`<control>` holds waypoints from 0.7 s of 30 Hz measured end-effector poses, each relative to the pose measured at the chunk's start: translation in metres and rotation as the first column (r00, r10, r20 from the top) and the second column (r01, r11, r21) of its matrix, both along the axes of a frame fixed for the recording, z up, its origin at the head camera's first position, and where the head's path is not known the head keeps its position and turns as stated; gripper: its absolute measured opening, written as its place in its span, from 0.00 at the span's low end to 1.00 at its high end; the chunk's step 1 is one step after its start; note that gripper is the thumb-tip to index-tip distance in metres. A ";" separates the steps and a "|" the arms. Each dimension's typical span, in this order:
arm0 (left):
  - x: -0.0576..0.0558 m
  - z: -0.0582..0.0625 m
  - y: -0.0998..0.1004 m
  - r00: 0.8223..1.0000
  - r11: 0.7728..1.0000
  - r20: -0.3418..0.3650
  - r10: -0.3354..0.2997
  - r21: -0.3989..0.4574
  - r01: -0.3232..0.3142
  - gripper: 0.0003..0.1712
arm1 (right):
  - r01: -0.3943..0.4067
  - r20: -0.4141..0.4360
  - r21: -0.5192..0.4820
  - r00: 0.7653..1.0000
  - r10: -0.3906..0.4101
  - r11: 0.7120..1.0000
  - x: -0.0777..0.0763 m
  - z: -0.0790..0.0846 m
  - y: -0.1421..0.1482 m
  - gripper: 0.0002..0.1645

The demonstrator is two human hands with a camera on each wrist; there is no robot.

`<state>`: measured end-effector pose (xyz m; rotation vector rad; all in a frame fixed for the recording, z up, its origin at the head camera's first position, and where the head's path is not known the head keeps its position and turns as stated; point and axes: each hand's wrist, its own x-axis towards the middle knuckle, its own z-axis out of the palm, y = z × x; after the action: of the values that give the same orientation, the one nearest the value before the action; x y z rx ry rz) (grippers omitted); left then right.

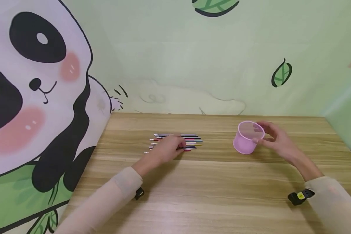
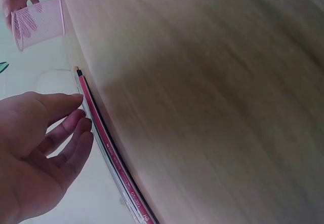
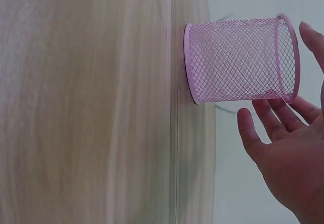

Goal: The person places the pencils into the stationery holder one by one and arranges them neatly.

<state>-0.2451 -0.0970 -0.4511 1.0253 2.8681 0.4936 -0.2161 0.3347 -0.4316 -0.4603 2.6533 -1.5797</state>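
Note:
Several pencils (image 1: pixel 190 135) with white eraser ends lie in a loose row on the wooden table. My left hand (image 1: pixel 169 146) is over them, fingers loosely bent. In the left wrist view, its thumb and fingertips come right up to a red-and-black pencil (image 2: pixel 114 155), with a small gap between thumb and index finger. On the right, a pink mesh pen cup (image 1: pixel 244 144) stands upright. My right hand (image 1: pixel 276 139) spreads round its right side near the rim. From the right wrist, some fingertips show beyond the cup (image 3: pixel 233 62), the thumb beside its rim.
The wooden table (image 1: pixel 204 191) reaches back to a pale green wall (image 1: pixel 163 58) printed with leaves. A large panda picture (image 1: pixel 46 81) covers the left wall. Each wrist carries a small black camera, such as the right one (image 1: pixel 295 199).

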 end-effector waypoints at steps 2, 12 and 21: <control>0.000 -0.001 0.002 1.000 1.000 0.001 -0.001 -0.006 0.001 0.04 | -0.002 0.002 0.005 1.000 0.002 1.000 0.000 -0.001 -0.002 0.44; 0.003 -0.006 0.012 0.999 0.999 -0.029 -0.045 -0.009 0.045 0.03 | 0.004 0.001 0.047 1.000 -0.004 0.999 0.000 -0.002 -0.012 0.49; 0.008 -0.006 0.016 0.998 0.998 -0.056 -0.017 -0.066 0.014 0.03 | -0.007 -0.003 0.038 1.000 0.007 0.999 -0.003 -0.002 -0.018 0.47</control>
<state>-0.2376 -0.0815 -0.4573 1.0669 2.9015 0.3729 -0.2187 0.3165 -0.4332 -0.4702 2.6763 -1.5250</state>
